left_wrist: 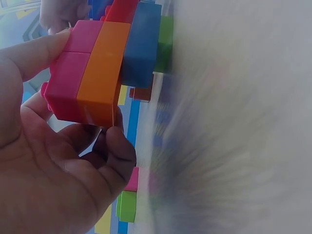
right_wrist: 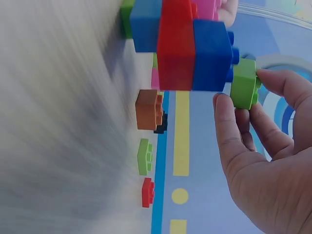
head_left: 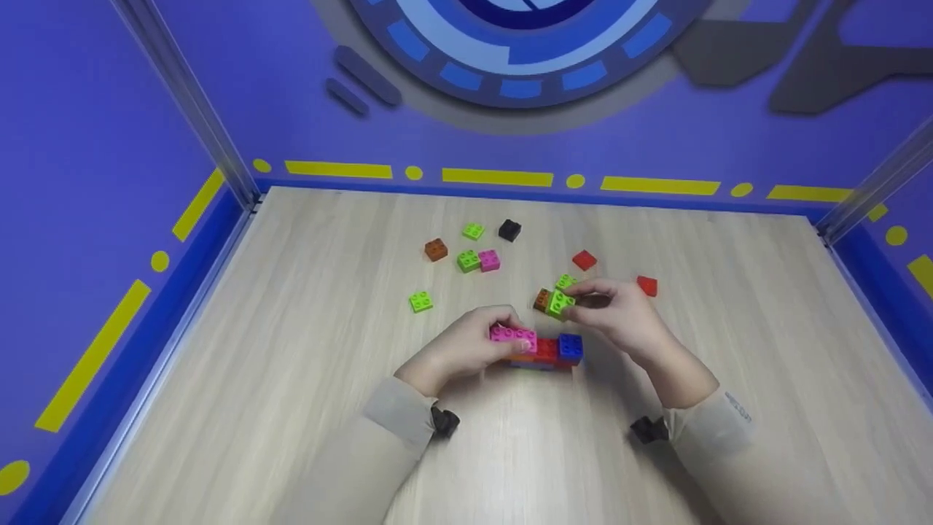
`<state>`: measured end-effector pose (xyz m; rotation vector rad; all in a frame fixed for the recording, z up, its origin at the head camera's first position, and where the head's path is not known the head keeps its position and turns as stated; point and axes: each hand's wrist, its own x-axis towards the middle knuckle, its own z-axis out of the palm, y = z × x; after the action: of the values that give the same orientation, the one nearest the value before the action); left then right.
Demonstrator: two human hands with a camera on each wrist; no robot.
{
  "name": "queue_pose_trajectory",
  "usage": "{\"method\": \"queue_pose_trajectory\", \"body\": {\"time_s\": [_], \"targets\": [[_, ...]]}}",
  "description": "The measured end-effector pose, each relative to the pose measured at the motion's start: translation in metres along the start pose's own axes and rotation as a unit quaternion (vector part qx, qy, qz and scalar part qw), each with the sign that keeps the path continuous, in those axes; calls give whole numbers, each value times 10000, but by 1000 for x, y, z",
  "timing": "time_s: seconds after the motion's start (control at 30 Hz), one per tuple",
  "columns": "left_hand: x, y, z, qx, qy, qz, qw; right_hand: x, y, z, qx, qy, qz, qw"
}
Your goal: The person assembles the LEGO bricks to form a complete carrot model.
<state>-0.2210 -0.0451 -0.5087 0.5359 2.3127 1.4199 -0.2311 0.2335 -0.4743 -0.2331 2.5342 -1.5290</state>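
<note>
The left grip holds one stack; the right grip pinches one lime brick. Ten loose bricks dot the tabletop.

A pale wood-grain table stands between a blue left wall, a back wall and a right wall. Metal posts mark the corners, one on the left, one on the right. Yellow dashes alternate with yellow dots low on all three walls, above a darker blue strip. A ringed emblem in blues and white, cut off by the top edge, fills the back wall's middle. Two slanted gray bars lie left of it; angular gray shapes spread to its right.
</note>
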Motion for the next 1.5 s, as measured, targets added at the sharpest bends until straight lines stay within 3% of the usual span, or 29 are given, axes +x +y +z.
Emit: {"method": "queue_pose_trajectory", "body": {"time_s": [0.3, 0.83, 1.5], "targets": [[-1, 1, -1, -68, 66, 54, 9999, -15, 3, 12, -121, -89, -381, 9992], [1, -4, 2, -90, 113, 92, 9999, -21, 14, 21, -370, -428, -764, 9955], [1, -6, -1, -147, 59, 97, 9998, -23, 5, 24, -1118, -135, -1078, 9878]]}}
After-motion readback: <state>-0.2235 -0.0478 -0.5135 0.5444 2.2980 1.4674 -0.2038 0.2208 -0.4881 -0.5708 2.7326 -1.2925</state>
